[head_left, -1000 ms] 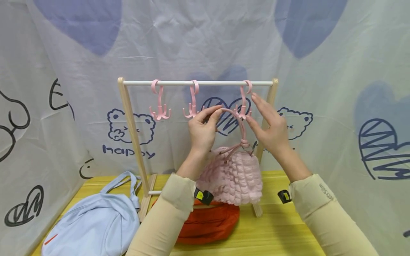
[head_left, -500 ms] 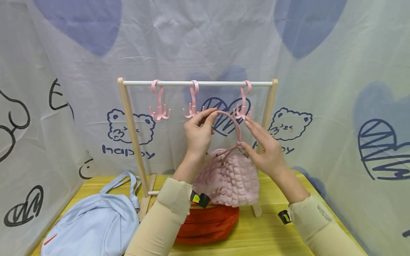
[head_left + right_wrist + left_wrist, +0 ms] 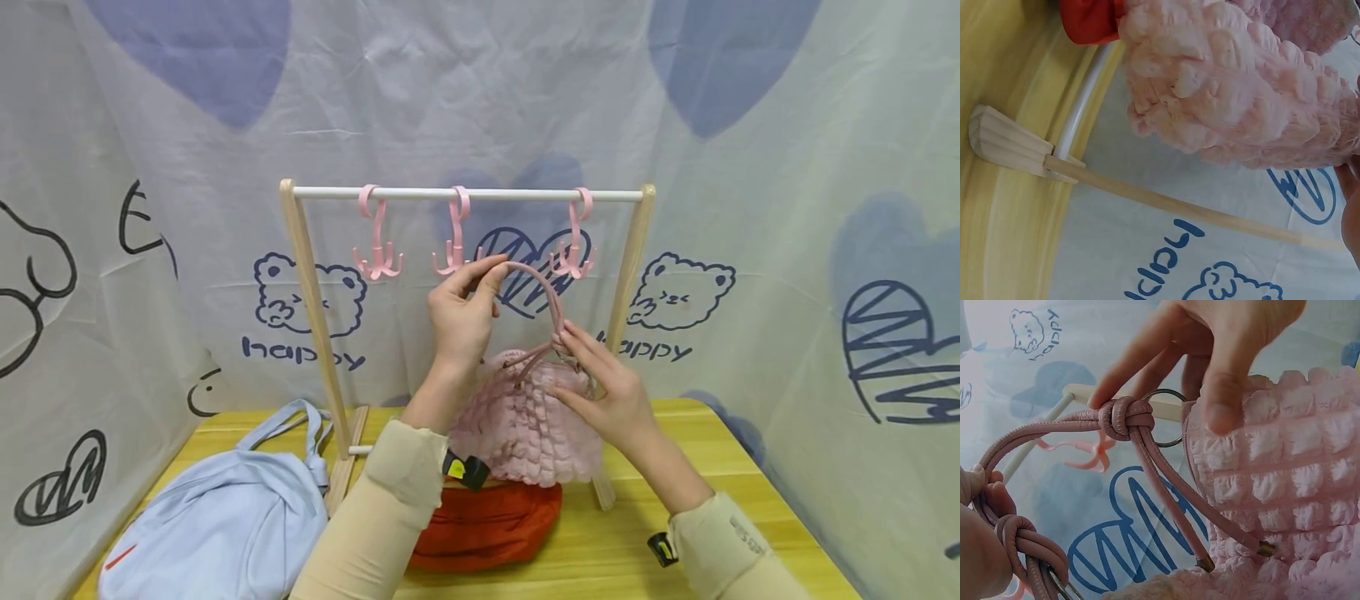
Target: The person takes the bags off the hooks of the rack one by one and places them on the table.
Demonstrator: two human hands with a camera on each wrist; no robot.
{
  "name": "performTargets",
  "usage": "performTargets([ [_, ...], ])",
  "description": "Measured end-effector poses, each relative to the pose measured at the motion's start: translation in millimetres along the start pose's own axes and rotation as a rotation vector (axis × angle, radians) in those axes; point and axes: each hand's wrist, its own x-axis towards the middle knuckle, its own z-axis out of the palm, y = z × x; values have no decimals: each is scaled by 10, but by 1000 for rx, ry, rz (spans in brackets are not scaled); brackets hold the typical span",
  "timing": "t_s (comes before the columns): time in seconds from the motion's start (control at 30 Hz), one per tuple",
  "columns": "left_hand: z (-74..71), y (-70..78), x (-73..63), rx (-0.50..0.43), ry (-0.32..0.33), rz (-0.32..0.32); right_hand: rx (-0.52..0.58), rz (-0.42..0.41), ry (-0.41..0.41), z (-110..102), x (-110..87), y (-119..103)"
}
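Note:
My left hand [image 3: 461,321] pinches the top of the thin pink handle [image 3: 542,277] of a puffy pink handbag [image 3: 525,442]. The bag hangs from that hand in front of the rack. My right hand [image 3: 615,400] is at the bag's right side, its fingers fairly straight. In the left wrist view its index fingertip touches the knot [image 3: 1124,419] of the handle by a metal ring, while the thumb lies over the quilted front. Behind and above the handle, a pink hook [image 3: 573,258] hangs from the white bar [image 3: 517,194].
Two more pink hooks, a middle one [image 3: 453,250] and a left one [image 3: 378,258], hang on the bar. A light blue backpack [image 3: 225,517] lies at the left on the yellow table [image 3: 622,550]. Under the handbag lies an orange-red bag [image 3: 487,533]. Wooden posts [image 3: 630,267] hold the bar.
My right hand has come down from beside the right hook to the handle's knot and the bag's side. My left hand, still pinching the handle, has shifted slightly left and down.

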Motion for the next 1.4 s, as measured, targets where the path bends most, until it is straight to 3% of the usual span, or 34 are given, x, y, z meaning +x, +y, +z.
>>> performTargets([
  [0.3, -17, -38, 7, -3, -6, 7, -41, -76, 19, 53, -7, 3],
  [0.53, -44, -103, 6, 8, -8, -18, -13, -93, 25, 70, 21, -2],
  [0.83, -82, -183, -57, 17, -46, -78, 99, 43, 21, 94, -51, -34],
  [1.03, -104, -219, -96, 27, -50, -86, 164, 138, 26, 98, -115, -53],
  [1.4, -178, -248, -149, 61, -92, -105, 216, 333, 125, 64, -169, -132],
])
